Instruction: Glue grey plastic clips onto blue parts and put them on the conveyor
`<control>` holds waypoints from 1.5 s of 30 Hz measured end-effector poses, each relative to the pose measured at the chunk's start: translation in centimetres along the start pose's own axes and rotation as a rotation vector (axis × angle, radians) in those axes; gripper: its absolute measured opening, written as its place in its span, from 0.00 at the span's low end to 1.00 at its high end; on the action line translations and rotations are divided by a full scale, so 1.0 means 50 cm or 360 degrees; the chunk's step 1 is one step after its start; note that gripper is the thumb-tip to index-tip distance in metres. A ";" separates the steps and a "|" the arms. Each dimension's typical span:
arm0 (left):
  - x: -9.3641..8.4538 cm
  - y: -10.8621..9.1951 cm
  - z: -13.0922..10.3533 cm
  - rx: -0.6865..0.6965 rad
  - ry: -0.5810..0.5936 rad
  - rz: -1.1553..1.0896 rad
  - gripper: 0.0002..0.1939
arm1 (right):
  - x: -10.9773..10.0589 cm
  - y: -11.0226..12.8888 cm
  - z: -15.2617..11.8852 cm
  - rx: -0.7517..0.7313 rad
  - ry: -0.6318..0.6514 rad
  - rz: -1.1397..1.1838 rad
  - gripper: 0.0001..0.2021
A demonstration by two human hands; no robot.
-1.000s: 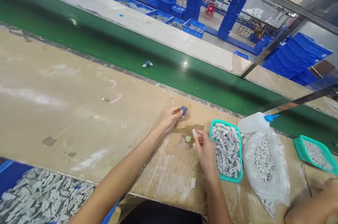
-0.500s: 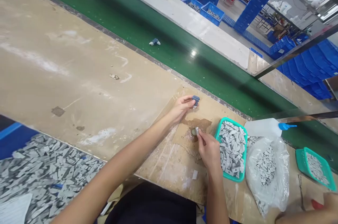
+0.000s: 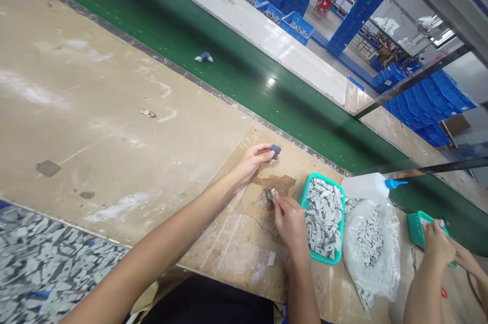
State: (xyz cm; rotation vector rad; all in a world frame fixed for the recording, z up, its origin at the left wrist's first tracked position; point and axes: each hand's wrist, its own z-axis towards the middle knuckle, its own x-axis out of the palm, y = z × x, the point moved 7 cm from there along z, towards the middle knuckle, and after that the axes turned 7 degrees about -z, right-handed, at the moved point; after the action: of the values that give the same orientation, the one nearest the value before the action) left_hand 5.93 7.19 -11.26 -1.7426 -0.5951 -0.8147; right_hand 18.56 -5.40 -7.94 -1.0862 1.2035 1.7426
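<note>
My left hand is closed on a small dark blue piece above the cardboard sheet, with a bit of white showing under it. Lower and to the right, my right hand pinches a small pale grey piece. That piece is at a small round dark spot on the wet brown patch of the cardboard. Just right of my right hand stands a teal basket filled with flat grey pieces.
A white bottle with a blue nozzle lies behind a clear plastic bag of small parts. Another person's hands are over a second teal basket. The green belt runs behind, carrying a blue-and-white piece.
The view has shifted slightly, moving the scene left. My hands keep nearly the same pose, both still holding their pieces. The other person's hands have come up to the far teal basket.
</note>
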 end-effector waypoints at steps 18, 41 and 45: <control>0.005 0.000 -0.007 -0.0030 -0.0017 0.0083 0.21 | -0.011 0.001 -0.001 0.0005 -0.0139 0.0153 0.11; 0.022 -0.034 -0.019 0.0029 0.0075 0.0586 0.27 | -0.039 -0.006 -0.004 0.0098 -0.0364 0.0425 0.16; 0.030 -0.041 -0.024 0.0010 0.0099 0.0677 0.25 | -0.054 -0.006 -0.005 0.0123 -0.0439 0.0503 0.16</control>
State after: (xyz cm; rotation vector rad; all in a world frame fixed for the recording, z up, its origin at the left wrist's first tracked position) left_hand 5.12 6.69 -8.64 -1.7473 -0.1716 -0.5622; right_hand 19.86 -5.84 -5.58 -0.6079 1.3046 1.9880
